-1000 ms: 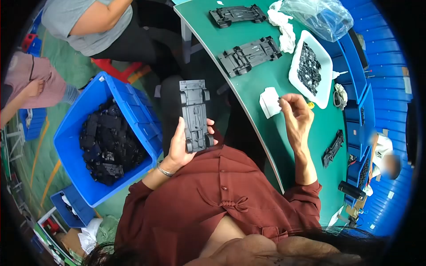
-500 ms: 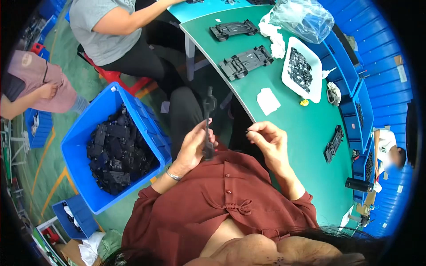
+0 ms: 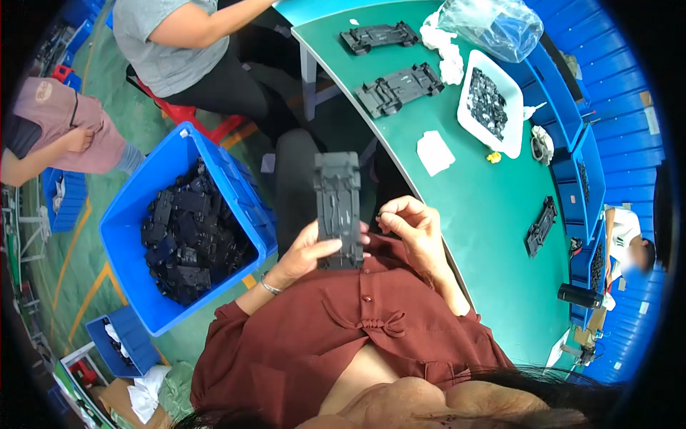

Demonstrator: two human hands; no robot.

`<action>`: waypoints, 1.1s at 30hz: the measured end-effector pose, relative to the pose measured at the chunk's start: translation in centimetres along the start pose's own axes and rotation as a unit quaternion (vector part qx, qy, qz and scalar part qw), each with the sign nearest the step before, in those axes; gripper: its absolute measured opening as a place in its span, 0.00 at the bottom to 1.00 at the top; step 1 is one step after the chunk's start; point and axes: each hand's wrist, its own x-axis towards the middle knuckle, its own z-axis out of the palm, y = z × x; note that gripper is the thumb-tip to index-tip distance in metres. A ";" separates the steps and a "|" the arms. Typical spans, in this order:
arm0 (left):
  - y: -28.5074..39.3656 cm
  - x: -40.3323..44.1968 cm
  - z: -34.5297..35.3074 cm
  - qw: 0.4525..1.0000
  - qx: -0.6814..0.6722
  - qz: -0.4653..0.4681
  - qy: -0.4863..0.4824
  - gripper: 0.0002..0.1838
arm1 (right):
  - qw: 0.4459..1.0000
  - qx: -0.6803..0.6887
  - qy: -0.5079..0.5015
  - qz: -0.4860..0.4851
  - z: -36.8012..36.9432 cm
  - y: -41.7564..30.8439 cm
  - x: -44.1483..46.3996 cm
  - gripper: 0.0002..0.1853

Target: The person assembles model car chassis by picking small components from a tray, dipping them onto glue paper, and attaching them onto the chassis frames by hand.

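My left hand [image 3: 304, 254] grips a black plastic toy car chassis [image 3: 338, 200] near its lower end, thumb on the face towards me. The chassis stands nearly upright in front of my lap, its broad ribbed face showing. Just right of it, my right hand [image 3: 414, 227] is pinched, thumb against fingertips. A tiny dark bit seems to show at those fingertips, too small to name. On the green table [image 3: 500, 214] lie more chassis: one [image 3: 400, 89] in the middle, another [image 3: 379, 37] farther back, and a third [image 3: 542, 227] to the right.
Left of me stands a blue crate [image 3: 125, 243] full of black chassis. On the table are a white tray [image 3: 512, 132] of small dark parts, white paper [image 3: 434, 152], a yellow scrap [image 3: 493, 156] and a plastic bag [image 3: 493, 28]. A person in grey [image 3: 161, 50] sits nearby.
My left hand has turned the chassis from edge-on to broad face towards me. My right hand has shifted slightly left, closer to it, still pinched.
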 end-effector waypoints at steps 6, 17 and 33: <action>0.3 1.2 -0.2 0.990 -0.125 0.042 0.051 0.26 | 1.000 0.009 0.008 -0.028 -0.8 0.7 1.1 0.05; -0.6 2.6 -2.1 0.979 -0.189 0.048 0.053 0.23 | 0.999 -0.042 0.007 -0.029 -2.2 2.5 2.8 0.06; 0.5 4.1 -0.6 0.978 -0.117 0.033 0.171 0.22 | 0.999 -0.038 0.001 0.012 -0.5 2.3 4.3 0.05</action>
